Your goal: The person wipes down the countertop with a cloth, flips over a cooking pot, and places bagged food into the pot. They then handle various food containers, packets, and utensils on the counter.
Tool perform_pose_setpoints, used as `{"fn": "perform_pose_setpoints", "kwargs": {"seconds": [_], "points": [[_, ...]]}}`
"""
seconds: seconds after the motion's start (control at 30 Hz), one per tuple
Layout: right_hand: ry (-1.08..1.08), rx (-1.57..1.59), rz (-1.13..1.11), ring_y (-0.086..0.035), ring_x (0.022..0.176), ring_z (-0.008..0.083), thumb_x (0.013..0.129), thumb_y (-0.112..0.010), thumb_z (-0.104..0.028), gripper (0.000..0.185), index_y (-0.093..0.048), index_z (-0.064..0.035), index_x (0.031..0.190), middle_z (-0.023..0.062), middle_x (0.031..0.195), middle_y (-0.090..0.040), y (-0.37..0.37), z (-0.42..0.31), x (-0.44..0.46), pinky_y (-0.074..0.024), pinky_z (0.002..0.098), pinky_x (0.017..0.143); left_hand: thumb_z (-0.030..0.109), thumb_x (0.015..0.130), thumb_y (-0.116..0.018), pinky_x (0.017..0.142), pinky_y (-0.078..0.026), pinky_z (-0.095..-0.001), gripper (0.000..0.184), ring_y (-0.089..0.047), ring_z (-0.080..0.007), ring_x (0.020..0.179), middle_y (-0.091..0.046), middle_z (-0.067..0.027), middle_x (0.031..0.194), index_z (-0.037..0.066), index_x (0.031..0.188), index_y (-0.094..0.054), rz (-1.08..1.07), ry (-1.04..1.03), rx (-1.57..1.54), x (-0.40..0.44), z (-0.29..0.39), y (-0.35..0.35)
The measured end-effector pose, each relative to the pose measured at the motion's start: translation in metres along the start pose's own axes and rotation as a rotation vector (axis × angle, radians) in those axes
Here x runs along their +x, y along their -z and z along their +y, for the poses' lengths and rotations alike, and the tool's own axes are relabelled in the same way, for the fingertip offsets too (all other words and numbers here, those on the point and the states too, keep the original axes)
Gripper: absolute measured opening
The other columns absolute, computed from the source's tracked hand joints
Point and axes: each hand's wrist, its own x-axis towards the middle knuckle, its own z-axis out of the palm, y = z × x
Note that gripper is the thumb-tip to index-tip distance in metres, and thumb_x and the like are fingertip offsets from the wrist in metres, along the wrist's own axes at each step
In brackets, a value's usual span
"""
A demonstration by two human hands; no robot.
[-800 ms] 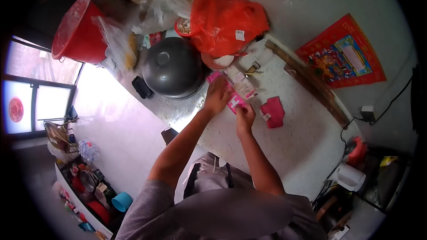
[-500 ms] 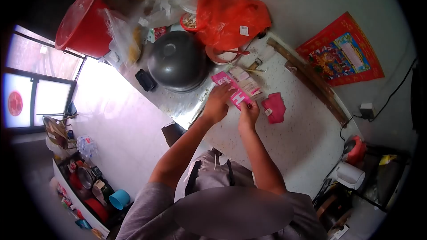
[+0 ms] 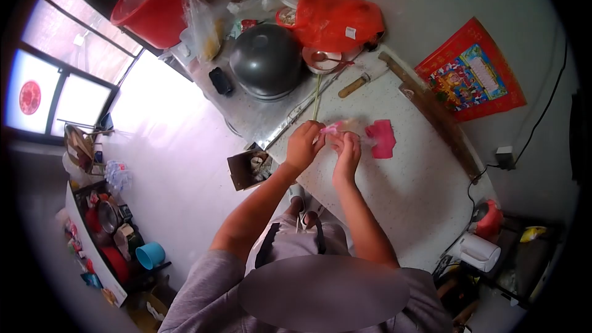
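The pink packet (image 3: 333, 128) no longer lies flat with its lettering upward; it is now bunched between the fingertips of both hands, above the counter (image 3: 401, 209). The left hand (image 3: 302, 148) and right hand (image 3: 347, 157) each pinch it, so neither is free. Blur hides its opening. The pink cloth (image 3: 382, 139) lies just beside the right hand.

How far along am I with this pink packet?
Gripping the packet looks done: left hand and right hand pinch it. Handling it is underway; blur hides whether it's open. Setting it down seems left, perhaps then the pink bundle nearby.
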Motion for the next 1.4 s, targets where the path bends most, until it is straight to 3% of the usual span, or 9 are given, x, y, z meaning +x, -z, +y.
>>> {"fn": "perform_pose_setpoints", "kwargs": {"seconds": [0.23, 0.43, 0.5, 0.63, 0.83, 0.93, 1.0, 1.3, 1.4], "points": [[-0.037, -0.053, 0.002, -0.057, 0.107, 0.0213, 0.095, -0.046, -0.028, 0.033, -0.048, -0.0070, 0.120, 0.0087, 0.115, -0.056, 0.033, 0.037, -0.012, -0.0406, 0.0354, 0.092, 0.016, 0.083, -0.066, 0.066, -0.047, -0.0398, 0.024, -0.059, -0.0365, 0.078, -0.058, -0.0166, 0.090, 0.002, 0.100, -0.057, 0.028, 0.342, -0.081, -0.047, 0.016, 0.032], [-0.013, -0.273, -0.252, -0.055, 0.110, 0.0203, 0.090, -0.054, -0.011, 0.046, -0.043, -0.0028, 0.133, 0.0095, 0.121, -0.056, 0.027, 0.079, -0.016, -0.0404, 0.0332, 0.096, 0.018, 0.082, -0.065, 0.065, -0.045, -0.0411, 0.025, -0.056, -0.0378, 0.075, -0.056, -0.0179, 0.085, 0.001, 0.098, -0.056, 0.081, 0.426, -0.052, -0.087, 0.016, 0.060], [-0.137, -0.212, -0.371, -0.055, 0.110, 0.0190, 0.088, -0.057, -0.007, 0.048, -0.042, -0.0023, 0.133, 0.0103, 0.123, -0.056, 0.017, 0.083, -0.027, -0.0417, 0.0321, 0.097, 0.018, 0.082, -0.065, 0.066, -0.045, -0.0412, 0.025, -0.056, -0.0374, 0.077, -0.056, -0.0178, 0.085, 0.001, 0.098, -0.056, 0.098, 0.458, -0.030, -0.107, 0.008, 0.071], [-0.227, -0.179, -0.561, -0.055, 0.111, 0.0171, 0.087, -0.059, -0.004, 0.050, -0.042, -0.0025, 0.134, 0.0090, 0.121, -0.058, -0.015, 0.107, -0.041, -0.0426, 0.0307, 0.096, 0.013, 0.081, -0.066, 0.060, -0.041, -0.0352, 0.020, -0.049, -0.0260, 0.065, -0.050, -0.0125, 0.075, 0.001, 0.093, -0.055, 0.262, 0.428, -0.049, -0.132, -0.018, 0.094], [-0.048, -0.447, -0.635, -0.055, 0.113, 0.0190, 0.089, -0.056, -0.005, 0.049, -0.041, -0.0032, 0.136, 0.0102, 0.124, -0.056, -0.055, 0.168, -0.071, -0.0418, 0.0323, 0.098, 0.008, 0.080, -0.064, 0.071, -0.046, -0.0350, 0.022, -0.058, -0.0280, 0.082, -0.058, -0.0135, 0.091, 0.001, 0.100, -0.059, 0.314, 0.421, 0.083, -0.174, -0.063, 0.138], [0.013, -0.511, -0.412, -0.057, 0.112, 0.0235, 0.088, -0.045, 0.004, 0.049, -0.040, -0.0025, 0.137, 0.0155, 0.121, -0.056, -0.057, 0.203, -0.089, -0.0442, 0.0343, 0.097, 0.002, 0.079, -0.058, 0.085, -0.049, -0.0371, 0.032, -0.060, -0.0307, 0.103, -0.061, -0.0126, 0.112, 0.003, 0.111, -0.061, 0.203, 0.390, 0.096, -0.189, -0.086, 0.164], [0.002, -0.561, -0.252, -0.060, 0.105, 0.0252, 0.087, -0.040, 0.008, 0.048, -0.041, -0.0021, 0.135, 0.0186, 0.118, -0.057, -0.055, 0.207, -0.098, -0.0472, 0.0337, 0.093, 0.000, 0.078, -0.056, 0.086, -0.048, -0.0392, 0.034, -0.059, -0.0334, 0.102, -0.062, -0.0136, 0.112, 0.005, 0.111, -0.062, 0.237, 0.451, 0.033, -0.198, -0.098, 0.174], [0.149, -0.465, -0.251, -0.060, 0.100, 0.0213, 0.093, -0.048, -0.003, 0.033, -0.048, -0.0004, 0.126, 0.0166, 0.117, -0.057, -0.103, 0.196, -0.098, -0.0481, 0.0306, 0.089, -0.002, 0.078, -0.051, 0.087, -0.048, -0.0374, 0.038, -0.059, -0.0335, 0.104, -0.061, -0.0136, 0.115, 0.007, 0.115, -0.059, 0.217, 0.589, -0.094, -0.179, -0.121, 0.185], [0.199, -0.463, -0.253, -0.060, 0.100, 0.0215, 0.094, -0.050, -0.006, 0.032, -0.049, -0.0006, 0.125, 0.0166, 0.117, -0.058, -0.112, 0.173, -0.096, -0.0488, 0.0314, 0.087, -0.001, 0.078, -0.051, 0.088, -0.048, -0.0376, 0.040, -0.058, -0.0336, 0.106, -0.061, -0.0145, 0.115, 0.008, 0.116, -0.058, 0.212, 0.469, -0.145, -0.153, -0.110, 0.169]]}}
